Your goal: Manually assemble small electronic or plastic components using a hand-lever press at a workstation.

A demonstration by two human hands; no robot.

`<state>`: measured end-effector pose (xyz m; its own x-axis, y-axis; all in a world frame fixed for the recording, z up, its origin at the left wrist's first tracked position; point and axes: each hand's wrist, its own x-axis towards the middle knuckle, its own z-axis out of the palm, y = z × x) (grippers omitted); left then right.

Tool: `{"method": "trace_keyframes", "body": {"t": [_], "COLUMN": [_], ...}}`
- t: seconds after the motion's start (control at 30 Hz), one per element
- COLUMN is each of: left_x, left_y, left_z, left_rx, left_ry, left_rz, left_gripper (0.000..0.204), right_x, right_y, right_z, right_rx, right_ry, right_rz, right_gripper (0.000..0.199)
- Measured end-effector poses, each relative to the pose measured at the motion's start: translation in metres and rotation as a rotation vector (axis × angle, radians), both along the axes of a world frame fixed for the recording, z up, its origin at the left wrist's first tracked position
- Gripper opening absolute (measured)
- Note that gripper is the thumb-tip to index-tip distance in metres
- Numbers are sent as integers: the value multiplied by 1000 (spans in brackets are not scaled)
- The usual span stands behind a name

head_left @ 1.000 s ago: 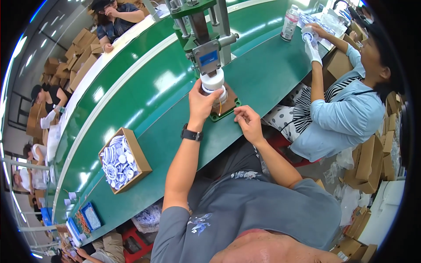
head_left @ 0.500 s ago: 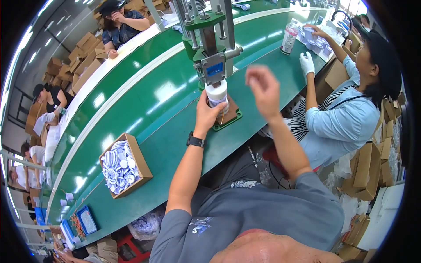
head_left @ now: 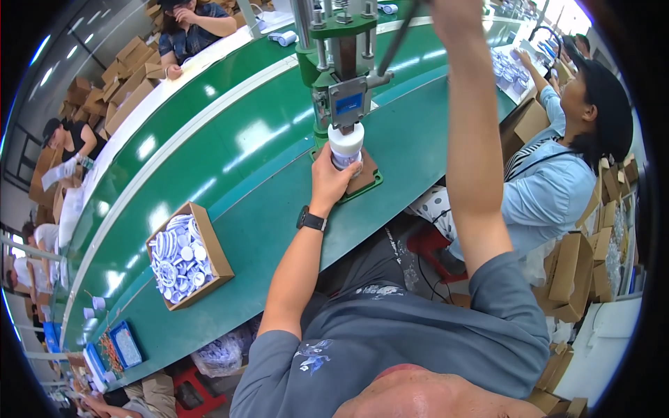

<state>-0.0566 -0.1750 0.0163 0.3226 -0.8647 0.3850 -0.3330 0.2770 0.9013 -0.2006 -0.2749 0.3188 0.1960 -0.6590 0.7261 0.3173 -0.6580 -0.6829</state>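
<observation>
Jar (head_left: 345,145), white, upright on brown pad (head_left: 362,180) of green press (head_left: 339,63), directly under press head. Left hand (head_left: 333,180) wrapped around jar's lower half, fingers grasping it. Right hand (head_left: 454,12) raised at top edge by press lever (head_left: 398,35); fingers cut off, grip cannot be told. Box (head_left: 187,254) of white lids on green belt (head_left: 209,139), well left of jar.

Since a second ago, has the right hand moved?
Yes. The right hand rose from beside the press base on the green table to the lever above the press.
</observation>
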Motion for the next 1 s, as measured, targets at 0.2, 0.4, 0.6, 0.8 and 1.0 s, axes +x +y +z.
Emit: {"method": "trace_keyframes", "body": {"t": [0.2, 0.4, 0.6, 0.8, 1.0], "left_x": [-2, -2, -2, -3, -5], "left_y": [-3, 5, -3, 0, -4], "left_z": [-2, -8, -6, -4, -11], "left_rx": [-3, -21, -57, -33, -31], "left_ry": [-5, 9, -48, -34, -68], "left_rz": [19, -9, 29, -21, -19], "left_gripper": [55, 56, 55, 56, 60], "right_x": [-81, -75, -78, -36, -11], "right_y": [85, 101, 92, 22, 26], "right_z": [-220, -275, -216, -86, -238], "right_rx": [-374, -343, -377, -388, 23], "right_ry": [-97, -53, -159, -106, 105], "right_rz": [-178, -309, -193, -63, -167], "right_gripper": [37, 26, 23, 49, 71]}}
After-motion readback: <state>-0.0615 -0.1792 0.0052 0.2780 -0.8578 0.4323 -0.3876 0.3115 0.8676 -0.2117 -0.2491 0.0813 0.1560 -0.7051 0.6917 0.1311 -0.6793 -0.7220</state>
